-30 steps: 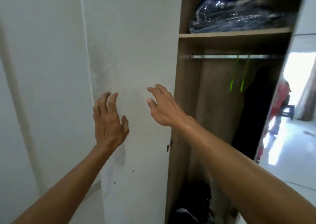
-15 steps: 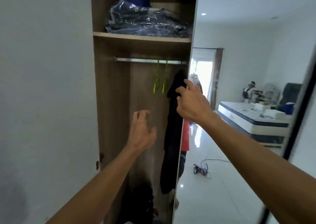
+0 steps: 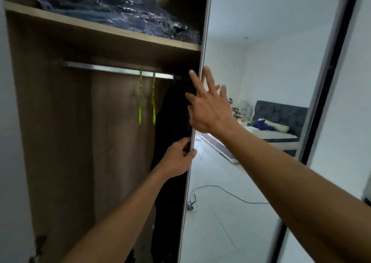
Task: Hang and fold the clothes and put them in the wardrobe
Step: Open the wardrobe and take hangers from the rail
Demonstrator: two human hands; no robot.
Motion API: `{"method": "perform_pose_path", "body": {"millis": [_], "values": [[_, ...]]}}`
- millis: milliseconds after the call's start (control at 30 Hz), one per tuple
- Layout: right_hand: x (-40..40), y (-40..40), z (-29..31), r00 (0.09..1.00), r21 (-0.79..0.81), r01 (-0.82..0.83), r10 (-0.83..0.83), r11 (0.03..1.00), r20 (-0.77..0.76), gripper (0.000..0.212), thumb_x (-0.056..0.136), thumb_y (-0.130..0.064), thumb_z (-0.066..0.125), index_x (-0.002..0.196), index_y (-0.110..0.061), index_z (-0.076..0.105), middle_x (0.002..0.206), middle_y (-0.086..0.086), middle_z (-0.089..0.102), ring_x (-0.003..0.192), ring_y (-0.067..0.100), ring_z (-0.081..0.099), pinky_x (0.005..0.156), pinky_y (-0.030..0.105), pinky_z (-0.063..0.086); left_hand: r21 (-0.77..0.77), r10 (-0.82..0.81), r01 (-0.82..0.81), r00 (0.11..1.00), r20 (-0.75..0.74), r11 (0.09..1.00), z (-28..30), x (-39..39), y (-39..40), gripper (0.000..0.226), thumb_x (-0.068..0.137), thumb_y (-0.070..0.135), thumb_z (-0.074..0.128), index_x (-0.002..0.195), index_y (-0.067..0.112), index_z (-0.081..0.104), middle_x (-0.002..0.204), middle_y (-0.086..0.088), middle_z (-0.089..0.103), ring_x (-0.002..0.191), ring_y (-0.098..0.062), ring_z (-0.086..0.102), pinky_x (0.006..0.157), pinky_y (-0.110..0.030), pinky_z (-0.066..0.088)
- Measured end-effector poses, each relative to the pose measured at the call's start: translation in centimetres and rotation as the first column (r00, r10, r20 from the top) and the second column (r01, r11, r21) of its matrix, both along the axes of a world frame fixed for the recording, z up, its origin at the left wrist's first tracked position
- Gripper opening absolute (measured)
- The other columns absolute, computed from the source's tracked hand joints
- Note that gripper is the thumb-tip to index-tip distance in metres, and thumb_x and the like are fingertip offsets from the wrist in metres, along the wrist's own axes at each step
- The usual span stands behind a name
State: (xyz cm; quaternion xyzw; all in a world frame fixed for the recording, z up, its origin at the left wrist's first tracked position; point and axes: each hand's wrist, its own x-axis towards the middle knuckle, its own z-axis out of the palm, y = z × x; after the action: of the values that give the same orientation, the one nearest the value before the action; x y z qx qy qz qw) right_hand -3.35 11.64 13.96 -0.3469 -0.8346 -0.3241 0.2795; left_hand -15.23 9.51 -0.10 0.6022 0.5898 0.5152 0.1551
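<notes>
Both arms are up at the wardrobe (image 3: 60,142), which stands open on its left side. The left hand (image 3: 176,158) grips the near edge of the mirrored door (image 3: 261,61), thumb on the mirror side, fingers curled round behind the edge. The right hand (image 3: 208,110) sits higher on that same edge, fingers spread wide and straight, laid flat against the door and holding nothing. Inside, a dark garment (image 3: 170,126) hangs from the metal rail (image 3: 112,68) at the right end, just behind the door edge and right beside the left hand. Two bright green hangers (image 3: 147,102) dangle from the rail just left of it. On the shelf (image 3: 100,28) above lies a bundle of dark clothes in clear plastic (image 3: 120,7). The mirror reflects a bed (image 3: 281,134) and a cable (image 3: 226,192) on the white floor.
</notes>
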Motion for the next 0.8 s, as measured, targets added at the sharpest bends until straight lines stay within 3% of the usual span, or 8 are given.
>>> {"method": "perform_pose_path", "body": {"millis": [67, 200, 300, 467, 567, 667, 733, 800], "values": [[0.1, 0.2, -0.2, 0.997, 0.044, 0.061, -0.062, 0.997, 0.041, 0.025, 0.094, -0.045, 0.052, 0.107, -0.033, 0.069, 0.168, 0.003, -0.001, 0.15, 0.038, -0.021, 0.114, 0.067, 0.014, 0.013, -0.04, 0.039, 0.998, 0.053, 0.999, -0.3, 0.2, 0.2, 0.041, 0.077, 0.045, 0.059, 0.109, 0.018, 0.065, 0.098, -0.009, 0.072, 0.087, -0.016, 0.066, 0.089, -0.042, 0.053], [0.9, -0.3, -0.8, 0.995, 0.097, 0.052, -0.06, 0.994, 0.085, 0.026, 0.094, -0.043, 0.053, 0.112, -0.03, 0.066, 0.166, 0.007, 0.012, 0.149, 0.042, -0.021, 0.114, 0.068, 0.016, 0.044, -0.061, 0.056, 0.988, 0.142, 0.997, -0.2, 0.7, -0.4, 0.016, 0.086, 0.03, 0.067, 0.096, 0.018, 0.068, 0.089, -0.005, 0.073, 0.082, -0.014, 0.066, 0.09, -0.048, 0.054], [2.6, -1.8, -0.9, 0.997, 0.096, 0.023, -0.03, 0.995, 0.07, 0.026, 0.094, -0.041, 0.052, 0.112, -0.028, 0.066, 0.164, 0.008, 0.017, 0.149, 0.043, -0.022, 0.115, 0.066, 0.017, 0.035, -0.095, 0.09, 0.978, 0.188, 0.995, 0.4, 2.2, -2.1, 0.02, 0.079, 0.034, 0.073, 0.09, 0.019, 0.069, 0.092, -0.012, 0.073, 0.087, -0.027, 0.069, 0.086, -0.058, 0.056], [8.0, -5.8, -0.6, 0.995, 0.069, -0.071, 0.066, 0.995, 0.073, 0.032, 0.099, -0.041, 0.044, 0.118, -0.025, 0.064, 0.162, 0.008, 0.021, 0.148, 0.043, -0.023, 0.116, 0.066, 0.021, -0.008, -0.19, 0.198, 0.95, 0.246, 0.98, 1.1, 6.0, -6.4, 0.025, 0.08, 0.018, 0.081, 0.095, 0.004, 0.065, 0.088, -0.02, 0.065, 0.085, -0.028, 0.065, 0.079, -0.063, 0.056], [13.0, -8.8, -0.8, 0.989, 0.08, -0.139, 0.134, 0.987, 0.059, 0.031, 0.098, -0.04, 0.047, 0.115, -0.022, 0.066, 0.158, 0.009, 0.029, 0.15, 0.044, -0.018, 0.116, 0.065, 0.024, -0.02, -0.218, 0.23, 0.945, 0.245, 0.973, 1.5, 10.4, -9.5, 0.018, 0.078, 0.01, 0.083, 0.084, 0.011, 0.067, 0.077, -0.007, 0.066, 0.077, -0.018, 0.067, 0.068, -0.049, 0.062], [18.0, -10.2, -0.9, 0.982, 0.15, -0.176, 0.163, 0.973, 0.093, 0.029, 0.092, -0.038, 0.053, 0.109, -0.021, 0.07, 0.147, 0.01, 0.042, 0.151, 0.046, 0.004, 0.115, 0.065, 0.026, -0.037, -0.235, 0.252, 0.938, 0.254, 0.967, 1.7, 15.7, -12.5, 0.026, 0.079, 0.006, 0.08, 0.1, 0.002, 0.066, 0.084, -0.01, 0.07, 0.076, -0.016, 0.072, 0.06, -0.033, 0.058], [22.2, -11.2, -1.0, 0.981, 0.173, -0.169, 0.148, 0.97, 0.128, 0.034, 0.09, -0.039, 0.049, 0.106, -0.018, 0.071, 0.139, 0.011, 0.048, 0.149, 0.044, 0.018, 0.117, 0.063, 0.017, -0.035, -0.266, 0.284, 0.93, 0.253, 0.958, 1.7, 20.2, -14.3, 0.036, 0.079, 0.01, 0.082, 0.11, 0.005, 0.066, 0.099, -0.014, 0.072, 0.088, -0.023, 0.074, 0.065, -0.04, 0.061], [26.1, -12.3, -1.1, 0.986, 0.205, -0.153, 0.135, 0.967, 0.101, 0.034, 0.089, -0.037, 0.05, 0.1, -0.015, 0.073, 0.136, 0.011, 0.052, 0.149, 0.045, 0.019, 0.121, 0.062, 0.001, -0.026, -0.289, 0.301, 0.933, 0.213, 0.953, 1.5, 24.2, -15.2, 0.045, 0.079, 0.013, 0.083, 0.12, 0.015, 0.064, 0.109, -0.009, 0.072, 0.095, -0.023, 0.073, 0.069, -0.046, 0.062]]}}
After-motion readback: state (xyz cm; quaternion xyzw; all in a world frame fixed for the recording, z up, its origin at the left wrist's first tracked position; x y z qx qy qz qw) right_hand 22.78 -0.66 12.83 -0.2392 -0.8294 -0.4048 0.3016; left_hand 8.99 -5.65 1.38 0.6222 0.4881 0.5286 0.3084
